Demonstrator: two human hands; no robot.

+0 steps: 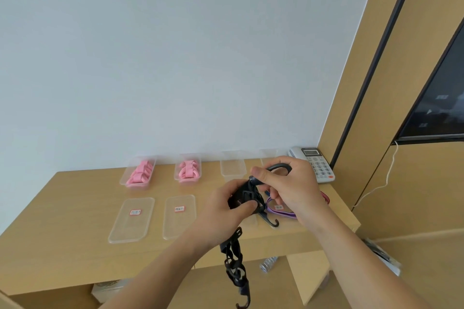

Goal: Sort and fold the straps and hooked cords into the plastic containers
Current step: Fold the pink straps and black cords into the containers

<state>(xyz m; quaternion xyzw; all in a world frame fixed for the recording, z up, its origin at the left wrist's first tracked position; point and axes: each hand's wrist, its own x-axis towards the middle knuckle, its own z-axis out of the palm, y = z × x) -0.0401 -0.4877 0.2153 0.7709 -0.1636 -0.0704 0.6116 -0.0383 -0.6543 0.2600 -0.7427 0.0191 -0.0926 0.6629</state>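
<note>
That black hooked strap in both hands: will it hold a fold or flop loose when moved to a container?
Likely floppy: the black strap hangs limp below the table edge. Its end hook may swing and snag. The left hand seems needed to keep the bundle together.

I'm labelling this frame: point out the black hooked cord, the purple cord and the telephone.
black hooked rubber cord [234, 256], head view, hanging perforated section
purple striped elastic cord [281, 213], head view, lower strand
white desk telephone [319, 165], head view, keypad

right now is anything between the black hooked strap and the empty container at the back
Nothing visible blocks it. Both hands, left hand and right hand, hold the black hooked strap just in front of the empty container, whose top is open.
</note>
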